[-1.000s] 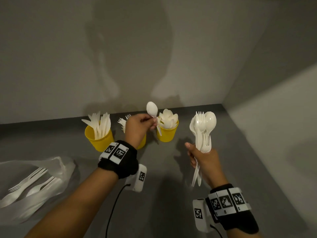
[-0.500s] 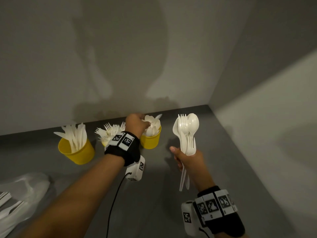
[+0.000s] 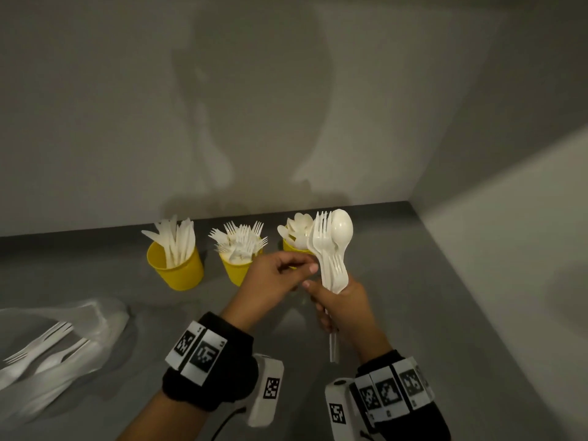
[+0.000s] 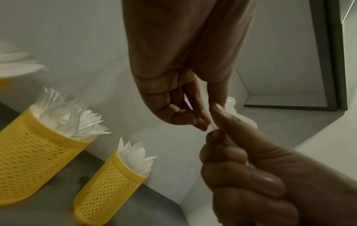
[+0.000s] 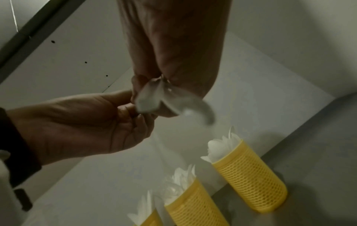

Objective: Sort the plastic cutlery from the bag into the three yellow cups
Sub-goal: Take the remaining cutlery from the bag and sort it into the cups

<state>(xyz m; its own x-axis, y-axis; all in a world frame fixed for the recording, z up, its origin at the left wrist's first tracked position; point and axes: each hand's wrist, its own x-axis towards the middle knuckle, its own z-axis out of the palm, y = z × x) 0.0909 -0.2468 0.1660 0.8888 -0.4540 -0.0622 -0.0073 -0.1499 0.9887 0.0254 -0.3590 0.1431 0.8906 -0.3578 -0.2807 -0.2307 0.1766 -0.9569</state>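
Observation:
Three yellow cups stand in a row by the back wall: the knife cup, the fork cup and the spoon cup, which is partly hidden. My right hand grips a bundle of white forks and spoons upright by the handles, in front of the spoon cup. My left hand pinches one white piece at the bundle's left edge between thumb and fingertips. In the right wrist view the bundle is blurred. The clear plastic bag lies at the left with forks inside.
The grey table ends at the back wall and at a white side wall on the right. A cable runs from the left wrist camera toward the near edge.
My left hand put its spoon into the right cup, then drew back to the bundle in my right hand and pinched a piece of it. The right hand kept its grip.

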